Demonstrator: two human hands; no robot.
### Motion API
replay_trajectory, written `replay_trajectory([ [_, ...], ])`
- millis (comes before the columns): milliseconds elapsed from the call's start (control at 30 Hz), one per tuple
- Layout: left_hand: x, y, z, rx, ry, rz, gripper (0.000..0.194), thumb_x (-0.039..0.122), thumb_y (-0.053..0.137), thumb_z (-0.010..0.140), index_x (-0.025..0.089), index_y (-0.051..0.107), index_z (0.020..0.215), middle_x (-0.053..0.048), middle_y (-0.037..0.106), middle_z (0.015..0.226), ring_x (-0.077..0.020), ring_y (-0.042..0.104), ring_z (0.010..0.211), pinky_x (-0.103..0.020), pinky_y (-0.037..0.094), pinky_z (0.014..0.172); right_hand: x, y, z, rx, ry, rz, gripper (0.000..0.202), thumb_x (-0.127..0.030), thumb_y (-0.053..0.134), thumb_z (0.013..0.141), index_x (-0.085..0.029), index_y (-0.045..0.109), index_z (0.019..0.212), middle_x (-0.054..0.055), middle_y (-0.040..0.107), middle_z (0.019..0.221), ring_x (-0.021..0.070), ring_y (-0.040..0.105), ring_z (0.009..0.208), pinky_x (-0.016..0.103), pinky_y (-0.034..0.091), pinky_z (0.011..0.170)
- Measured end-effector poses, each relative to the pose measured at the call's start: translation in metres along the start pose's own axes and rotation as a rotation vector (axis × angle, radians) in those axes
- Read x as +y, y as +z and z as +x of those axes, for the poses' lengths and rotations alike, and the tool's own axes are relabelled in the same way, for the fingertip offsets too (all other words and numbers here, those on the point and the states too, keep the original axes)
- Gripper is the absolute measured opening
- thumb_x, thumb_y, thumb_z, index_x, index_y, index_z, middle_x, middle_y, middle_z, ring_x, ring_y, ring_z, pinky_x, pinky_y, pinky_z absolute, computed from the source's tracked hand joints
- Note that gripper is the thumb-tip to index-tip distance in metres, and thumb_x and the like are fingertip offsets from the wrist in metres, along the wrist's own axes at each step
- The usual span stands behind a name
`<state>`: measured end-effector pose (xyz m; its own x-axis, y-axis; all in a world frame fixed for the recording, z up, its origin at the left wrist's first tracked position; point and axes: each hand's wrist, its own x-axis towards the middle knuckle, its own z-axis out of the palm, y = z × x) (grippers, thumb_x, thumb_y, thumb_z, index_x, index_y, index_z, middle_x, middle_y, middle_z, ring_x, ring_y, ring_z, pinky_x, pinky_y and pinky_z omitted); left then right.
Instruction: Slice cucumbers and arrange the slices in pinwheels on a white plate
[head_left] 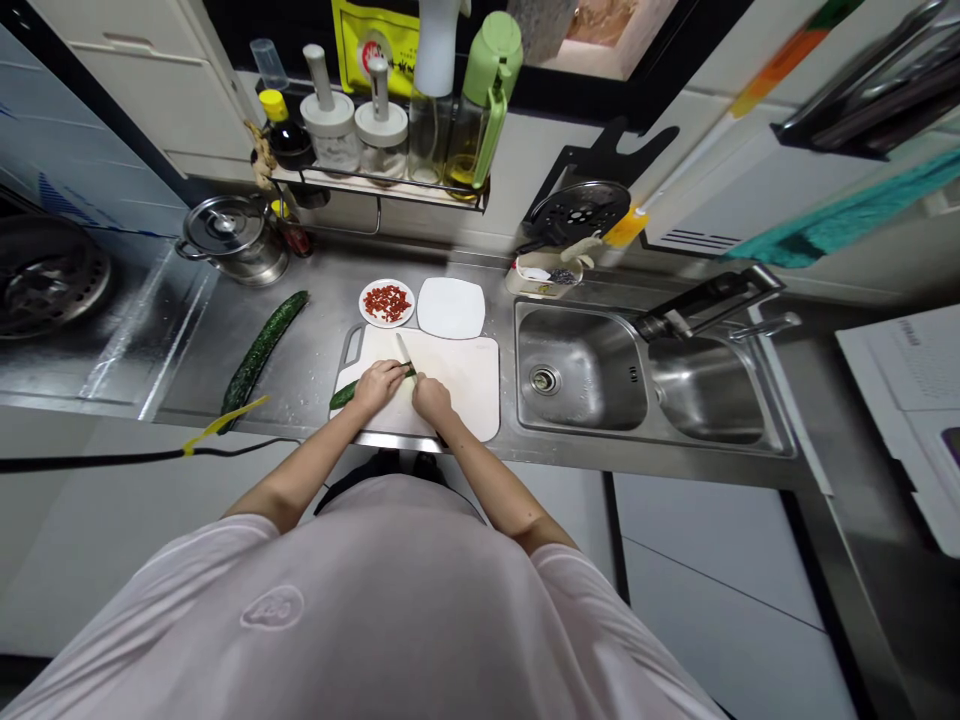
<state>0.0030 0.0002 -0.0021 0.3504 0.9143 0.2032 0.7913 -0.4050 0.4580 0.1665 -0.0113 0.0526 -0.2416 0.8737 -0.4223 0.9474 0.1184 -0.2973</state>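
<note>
A dark green cucumber [344, 395] lies across the white cutting board [472, 390]. My left hand [379, 386] presses down on it, fingers curled over its right part. In my right hand [431, 400] is a knife [403, 348], its blade pointing away from me at the cucumber's right end. My fingers hide most of the handle. Behind the board stand a round plate of chopped red pieces [386, 303] and a white square plate [451, 307]. A second, whole cucumber [264, 355] rests on the steel counter to the left.
A lidded steel pot [234, 240] stands at the back left, near a stove burner [49, 275]. Right of the board is a double sink [581, 365] with a faucet [712, 305]. Above the counter a rack [375, 185] carries jars and bottles. A black cable [150, 460] crosses at left.
</note>
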Motion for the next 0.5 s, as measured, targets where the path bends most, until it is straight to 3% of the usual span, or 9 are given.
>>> replay_trajectory([
  [233,0.001,0.000,0.000,0.008,-0.004,0.015,0.030,0.030,0.045,0.095,0.024,0.069,0.110,-0.006,0.066,0.107,-0.0192,0.058,0.097,-0.033,0.048,0.086,0.010,0.007,-0.019,-0.047,0.018,-0.032,0.026,-0.016,0.032,0.095,-0.013,0.051,0.113,0.015,0.067,0.100,0.0227,0.066,0.094,0.031,0.049,0.079],
  [500,0.000,0.001,0.001,0.006,0.007,0.016,0.030,0.030,0.044,0.095,0.023,0.069,0.111,-0.007,0.066,0.108,-0.0196,0.057,0.098,-0.034,0.048,0.088,0.005,0.009,-0.006,-0.028,0.008,-0.027,0.027,-0.013,0.033,0.094,-0.013,0.051,0.114,0.014,0.067,0.103,0.0225,0.065,0.097,0.031,0.049,0.081],
])
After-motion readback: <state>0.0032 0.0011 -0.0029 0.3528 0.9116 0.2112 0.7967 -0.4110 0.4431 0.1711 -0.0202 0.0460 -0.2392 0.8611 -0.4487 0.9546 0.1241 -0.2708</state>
